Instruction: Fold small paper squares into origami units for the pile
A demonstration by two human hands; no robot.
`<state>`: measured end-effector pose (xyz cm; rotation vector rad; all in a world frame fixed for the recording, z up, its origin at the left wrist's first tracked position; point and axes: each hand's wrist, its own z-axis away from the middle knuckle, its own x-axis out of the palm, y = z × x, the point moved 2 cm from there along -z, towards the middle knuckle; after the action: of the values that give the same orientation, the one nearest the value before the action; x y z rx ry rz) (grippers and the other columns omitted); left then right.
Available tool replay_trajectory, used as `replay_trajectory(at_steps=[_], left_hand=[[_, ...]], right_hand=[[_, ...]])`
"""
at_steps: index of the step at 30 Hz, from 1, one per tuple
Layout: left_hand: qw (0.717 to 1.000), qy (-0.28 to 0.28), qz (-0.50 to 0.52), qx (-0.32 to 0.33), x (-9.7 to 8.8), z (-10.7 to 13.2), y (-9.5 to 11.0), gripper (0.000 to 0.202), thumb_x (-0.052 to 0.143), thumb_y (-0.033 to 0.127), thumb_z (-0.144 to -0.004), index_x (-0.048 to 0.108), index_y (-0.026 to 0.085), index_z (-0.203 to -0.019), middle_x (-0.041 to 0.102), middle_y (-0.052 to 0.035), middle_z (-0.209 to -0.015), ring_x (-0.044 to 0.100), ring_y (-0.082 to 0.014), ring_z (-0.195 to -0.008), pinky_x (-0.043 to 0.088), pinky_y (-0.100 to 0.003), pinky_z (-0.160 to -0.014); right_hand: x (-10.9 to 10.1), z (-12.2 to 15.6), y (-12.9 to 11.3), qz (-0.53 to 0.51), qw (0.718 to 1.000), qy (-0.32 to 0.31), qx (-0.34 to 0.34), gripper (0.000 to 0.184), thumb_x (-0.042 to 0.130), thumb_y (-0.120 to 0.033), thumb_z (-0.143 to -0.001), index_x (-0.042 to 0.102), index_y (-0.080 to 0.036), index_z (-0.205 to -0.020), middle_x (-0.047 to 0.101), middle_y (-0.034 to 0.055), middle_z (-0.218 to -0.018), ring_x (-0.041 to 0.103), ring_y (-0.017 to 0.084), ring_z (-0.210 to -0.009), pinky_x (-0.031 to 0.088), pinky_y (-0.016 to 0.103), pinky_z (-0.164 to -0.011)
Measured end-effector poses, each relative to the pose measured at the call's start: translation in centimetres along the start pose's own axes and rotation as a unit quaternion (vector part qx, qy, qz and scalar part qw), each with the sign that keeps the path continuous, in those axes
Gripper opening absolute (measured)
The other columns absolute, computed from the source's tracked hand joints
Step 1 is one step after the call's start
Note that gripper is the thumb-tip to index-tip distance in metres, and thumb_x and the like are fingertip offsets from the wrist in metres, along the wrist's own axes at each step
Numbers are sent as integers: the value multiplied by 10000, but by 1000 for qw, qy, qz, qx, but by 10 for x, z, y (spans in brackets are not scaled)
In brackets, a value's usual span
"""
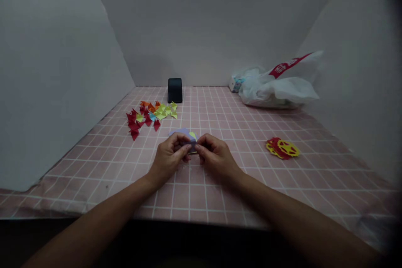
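Close together near the middle of the table, my left hand (pixel 172 153) and my right hand (pixel 216 155) pinch a small folded piece of paper (pixel 193 148) between thumbs and fingers. It looks dark bluish-purple, though my fingertips cover much of it. Just behind it shows a bit of yellow paper (pixel 192 135); whether that belongs to the held piece I cannot tell. Light purple paper (pixel 180 131) lies flat beyond my left fingers, partly hidden by them. To the left stand several folded paper cranes (pixel 147 119) in red, orange, yellow and one blue.
A black phone (pixel 175 91) leans near the back wall. At the back right, a white plastic bag (pixel 271 92) rests beside a small box (pixel 236 83). Red and yellow cut-out discs (pixel 282 148) lie to the right on the pink checked tablecloth (pixel 245 155). Pale panels enclose three sides.
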<state>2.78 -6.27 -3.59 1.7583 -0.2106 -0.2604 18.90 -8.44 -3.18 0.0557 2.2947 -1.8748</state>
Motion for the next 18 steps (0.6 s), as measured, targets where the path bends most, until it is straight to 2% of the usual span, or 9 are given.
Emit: replay_trajectory(at_steps=[7, 14, 18], left_hand=[[998, 36, -47, 27, -4, 0, 4, 74, 688, 239, -830, 662, 172, -845, 641, -3, -781, 587, -97, -629, 487, -210, -588], [998, 28, -55, 18, -5, 0, 8, 65, 683, 233, -821, 660, 171, -817, 625, 11, -694, 575, -106, -600, 471, -218, -580], [997, 26, -64, 25, -5, 1, 7, 74, 673, 237, -836, 643, 176, -807, 636, 1, -691, 587, -115, -607, 477, -231, -588]], right_hand=[[0, 1, -2, 24, 1000, -6, -15, 110, 591, -256, -872, 582, -199, -778, 535, -30, -661, 477, 117, -587, 383, 264, -567], [0, 1, -3, 44, 999, -13, -22, 99, 576, -255, -891, 596, -198, -812, 549, -12, -715, 470, 127, -631, 374, 270, -590], [-1, 1, -5, 58, 998, -14, -30, 133, 573, -247, -890, 583, -200, -767, 541, -11, -697, 467, 132, -633, 368, 280, -595]])
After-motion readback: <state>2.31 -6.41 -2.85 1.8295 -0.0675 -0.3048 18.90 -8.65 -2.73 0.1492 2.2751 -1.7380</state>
